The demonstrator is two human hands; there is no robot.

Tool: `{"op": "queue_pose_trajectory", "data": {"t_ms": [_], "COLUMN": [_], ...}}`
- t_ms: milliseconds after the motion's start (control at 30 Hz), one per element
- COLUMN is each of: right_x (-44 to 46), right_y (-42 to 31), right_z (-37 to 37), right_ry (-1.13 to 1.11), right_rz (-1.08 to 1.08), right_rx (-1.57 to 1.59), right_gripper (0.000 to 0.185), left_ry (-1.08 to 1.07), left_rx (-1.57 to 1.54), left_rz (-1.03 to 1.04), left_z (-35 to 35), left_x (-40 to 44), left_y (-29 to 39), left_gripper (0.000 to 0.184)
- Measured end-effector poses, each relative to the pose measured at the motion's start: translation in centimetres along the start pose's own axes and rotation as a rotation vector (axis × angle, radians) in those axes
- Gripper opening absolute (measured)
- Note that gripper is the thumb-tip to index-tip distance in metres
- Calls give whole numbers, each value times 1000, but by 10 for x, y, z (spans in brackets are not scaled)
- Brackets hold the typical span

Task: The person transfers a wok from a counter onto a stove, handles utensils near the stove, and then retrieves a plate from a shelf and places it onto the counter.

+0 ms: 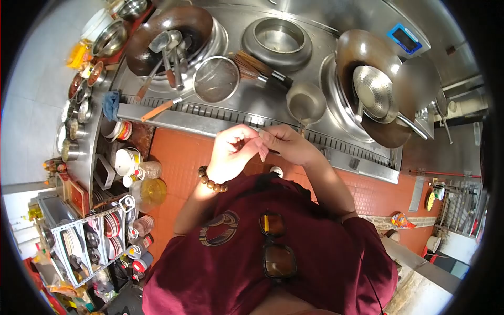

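My left hand, with a brown bead bracelet at its wrist, is in front of my chest near the stove's front edge. Its thumb and fingers are pinched together. My right hand meets it at the fingertips, its fingers curled and closed too. Whatever lies between the fingertips is too small to make out. Beyond the hands are a round wire strainer with a wooden handle, a bamboo brush and a metal ladle on the steel stove top.
A wok holding ladles stands at the back left. Another wok with a perforated skimmer is at the right. Between them is a metal pot. A blue cloth hangs at the left edge, above a dish rack.
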State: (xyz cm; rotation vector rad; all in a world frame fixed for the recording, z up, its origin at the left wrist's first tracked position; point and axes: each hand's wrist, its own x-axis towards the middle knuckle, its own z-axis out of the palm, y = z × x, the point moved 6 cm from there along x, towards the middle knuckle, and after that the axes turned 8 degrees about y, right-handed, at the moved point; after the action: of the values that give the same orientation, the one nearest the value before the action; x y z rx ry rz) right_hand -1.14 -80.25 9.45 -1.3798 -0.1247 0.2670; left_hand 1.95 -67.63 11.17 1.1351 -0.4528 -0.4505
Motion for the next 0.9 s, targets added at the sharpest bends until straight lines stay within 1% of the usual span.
{"op": "queue_pose_trajectory", "data": {"t_ms": [100, 133, 267, 367, 400, 467, 500, 533, 567, 633, 700, 733, 767, 833, 900], "right_x": [23, 31, 61, 81, 86, 94, 95, 95, 95, 91, 85, 81, 76, 70, 61], "right_y": [2, 3, 6, 19, 19, 18, 19, 21, 23, 28, 34, 39, 43, 48, 45], "right_z": [13, 17, 32, 37, 40, 43, 43, 42, 39, 35, 30, 26, 23, 21, 20], "right_ry": [5, 16, 22, 74, 112, 191, 217, 244, 272, 305, 348, 377, 411, 450, 528], "right_rz": [15, 25, 50, 89, 104, 135, 117, 99, 81, 59, 52, 57, 63, 67, 62], "right_rx": [-53, -80, -99, -79, -89, -106, -84, -61, -40, -80, -97, -94, -91, -93, -93], "right_gripper": [42, 42, 42, 33, 27, 17, 15, 16, 18, 21, 23, 24, 25, 26, 26], "left_ry": [-4, -34, -21, 26, 49, 207, 285, 356, 436, 665, 735, 728, 676, 599, 606], "left_rx": [-50, 16, -77, -148, -153, 7, 87, 56, 66, 0, 33, 2, -97, -253, -227], "left_rz": [-73, -85, -122, -152, -208, -186, -176, -162, -168, -171, -340, -408, -442, -470, -468], "left_z": [-31, -42, -74, -102, -111, -156, -179, -198, -228, -268, -298, -308, -315, -329, -346], "left_x": [7, 9, 17, 24, 25, 31, 34, 36, 39, 46, 57, 62, 71, 88, 102], "left_y": [-2, -3, -4, -8, -3, -17, -25, -26, -44, -58, -65, -68, -71, -77, -83], "left_gripper": [6, 5, 9, 12, 12, 13, 14, 17, 13, 13, 20, 25, 28, 29, 34]}}
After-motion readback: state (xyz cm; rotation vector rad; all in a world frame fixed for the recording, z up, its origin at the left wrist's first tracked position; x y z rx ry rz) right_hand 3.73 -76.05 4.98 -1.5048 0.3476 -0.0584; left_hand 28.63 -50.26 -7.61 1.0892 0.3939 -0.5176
